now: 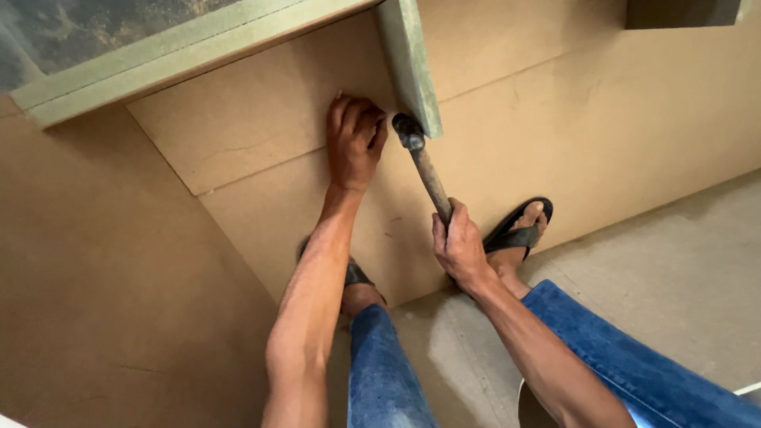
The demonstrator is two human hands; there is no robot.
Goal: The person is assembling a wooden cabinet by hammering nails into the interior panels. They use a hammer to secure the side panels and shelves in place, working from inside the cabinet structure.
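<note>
My right hand (458,246) grips the wooden handle of a hammer (424,162). Its dark metal head rests against the lower end of a green-edged upright board (408,59). My left hand (355,141) is curled with fingertips pressed on the brown fibreboard sheet (261,119), just left of the hammer head and the board's bottom end. Whether the fingers pinch a nail is hidden.
Several brown fibreboard sheets (594,111) overlap across the floor. A green-edged panel (158,59) runs along the top left. My feet in black sandals (519,230) and blue jeans (626,357) are below. Grey concrete floor (682,261) lies at right.
</note>
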